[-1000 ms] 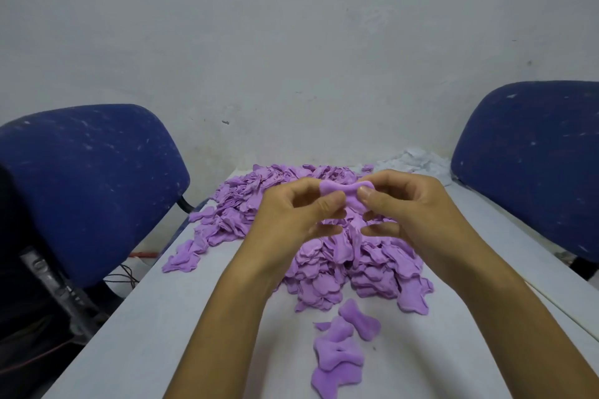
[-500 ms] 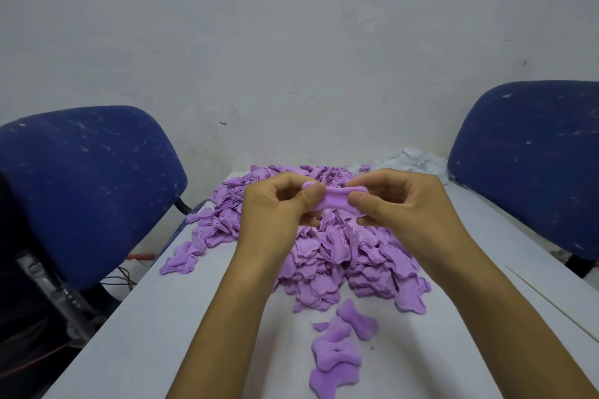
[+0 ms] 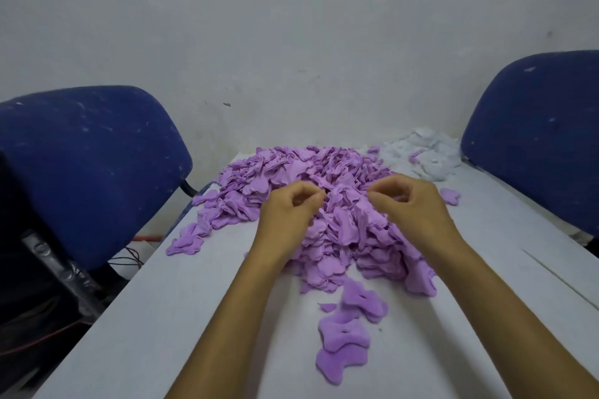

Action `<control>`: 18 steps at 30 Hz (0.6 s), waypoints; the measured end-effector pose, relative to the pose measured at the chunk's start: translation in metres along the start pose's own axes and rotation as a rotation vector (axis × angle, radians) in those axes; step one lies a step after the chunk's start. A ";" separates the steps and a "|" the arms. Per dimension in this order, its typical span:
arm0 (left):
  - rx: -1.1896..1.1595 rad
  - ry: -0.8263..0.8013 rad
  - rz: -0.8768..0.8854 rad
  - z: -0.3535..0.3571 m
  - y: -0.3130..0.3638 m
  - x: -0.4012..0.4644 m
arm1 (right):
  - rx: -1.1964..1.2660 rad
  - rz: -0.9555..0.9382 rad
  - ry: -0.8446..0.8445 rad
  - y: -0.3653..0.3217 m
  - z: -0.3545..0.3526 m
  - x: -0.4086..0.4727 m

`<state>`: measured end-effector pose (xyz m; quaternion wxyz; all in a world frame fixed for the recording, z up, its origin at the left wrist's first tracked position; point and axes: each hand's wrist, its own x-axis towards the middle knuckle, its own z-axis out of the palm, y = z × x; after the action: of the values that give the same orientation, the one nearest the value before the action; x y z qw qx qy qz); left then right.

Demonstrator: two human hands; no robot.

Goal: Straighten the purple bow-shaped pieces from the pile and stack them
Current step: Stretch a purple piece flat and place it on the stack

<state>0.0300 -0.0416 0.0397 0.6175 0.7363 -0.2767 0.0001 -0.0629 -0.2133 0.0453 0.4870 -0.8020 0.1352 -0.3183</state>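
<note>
Both the left hand and right hand are hovering with curled fingers over the purple pile on the table, grasping nothing visible, and the soft, light pieces are probably pinching best at their 2 lobes.

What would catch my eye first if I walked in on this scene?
A big heap of purple bow-shaped pieces fills the middle of the white table, with both hands, left hand and right hand, hovering over it, fingers curled. Blue chairs flank the table on both sides.
</note>
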 end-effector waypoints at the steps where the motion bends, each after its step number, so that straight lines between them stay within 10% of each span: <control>1: 0.072 -0.007 0.003 0.005 -0.006 0.003 | -0.089 0.016 0.014 0.010 0.006 0.001; 10: 0.347 -0.104 0.052 0.047 -0.026 0.010 | -0.399 0.104 0.061 0.053 0.038 0.003; 18: -0.069 -0.200 -0.037 0.038 -0.008 0.014 | 0.237 0.041 -0.368 0.030 0.006 0.005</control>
<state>0.0322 -0.0815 0.0279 0.6117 0.7159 -0.3230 -0.0944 -0.0524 -0.2270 0.0191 0.6006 -0.7808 0.0220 -0.1705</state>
